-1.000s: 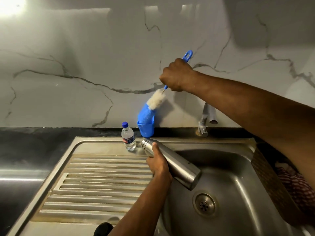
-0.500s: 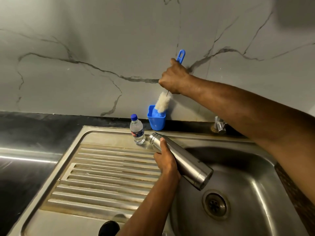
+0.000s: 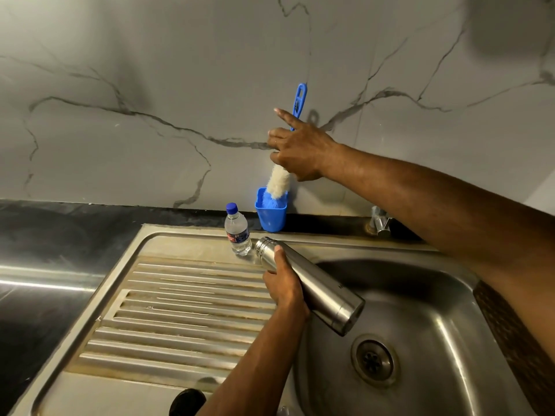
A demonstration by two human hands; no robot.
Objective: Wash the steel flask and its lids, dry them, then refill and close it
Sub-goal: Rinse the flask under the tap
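My left hand [image 3: 285,291] grips the steel flask [image 3: 322,291] around its middle. The flask is tilted, its open neck up-left by the drainboard and its base out over the sink basin [image 3: 435,298]. A bottle brush with a blue handle [image 3: 299,99] stands with its white bristles in a blue cup [image 3: 271,217] against the wall. My right hand [image 3: 300,148] is in front of the brush's stem, fingers spread and straightening. A dark round object [image 3: 186,402], maybe a lid, peeks in at the bottom edge.
A small plastic water bottle [image 3: 238,231] with a blue cap stands beside the cup on the sink's back rim. The tap [image 3: 380,222] is at the back right, the drain [image 3: 372,358] below the flask. The ribbed drainboard [image 3: 186,301] lies left; dark countertop [image 3: 45,241] beyond.
My right hand lowered the brush into the blue cup and its fist has opened off the handle. The flask stays tilted in my left hand.
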